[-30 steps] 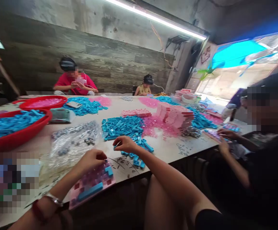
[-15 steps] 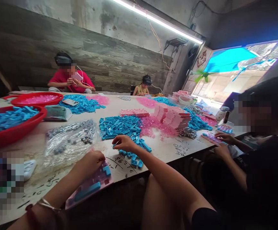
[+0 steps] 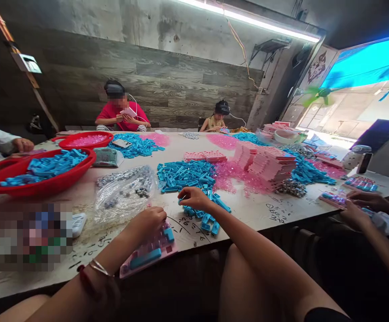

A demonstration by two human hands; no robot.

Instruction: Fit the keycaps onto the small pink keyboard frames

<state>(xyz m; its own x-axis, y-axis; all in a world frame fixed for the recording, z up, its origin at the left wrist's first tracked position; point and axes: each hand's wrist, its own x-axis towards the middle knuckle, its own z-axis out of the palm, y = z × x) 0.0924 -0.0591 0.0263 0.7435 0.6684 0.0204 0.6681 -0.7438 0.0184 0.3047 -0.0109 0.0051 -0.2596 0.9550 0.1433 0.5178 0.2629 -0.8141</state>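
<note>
My left hand (image 3: 151,222) rests with curled fingers over the upper edge of a pink slotted panel (image 3: 154,250), like a toy keyboard base. What its fingertips hold, if anything, is hidden. A long blue bar and a smaller blue key sit in the panel, which lies tilted at the table's near edge. My right hand (image 3: 194,199) is bent in a pinch over the near side of a blue plastic key pile (image 3: 185,175). A small blue key (image 3: 180,201) shows at its fingertips. Several loose blue keys (image 3: 210,222) lie under and beside this hand.
A clear plastic bag (image 3: 123,197) with small metallic-looking bits lies left of my hands. Beyond it stands a red basket (image 3: 88,165) of blue pieces. Stacked pink panels (image 3: 271,167) rise among pink bits at right. A co-worker's hands (image 3: 358,208) work at the far right.
The view has turned left, so everything sits further right in the picture. A co-worker's sleeve and hand now show at the left. Both my hands stay at nearly the same places over the table.
</note>
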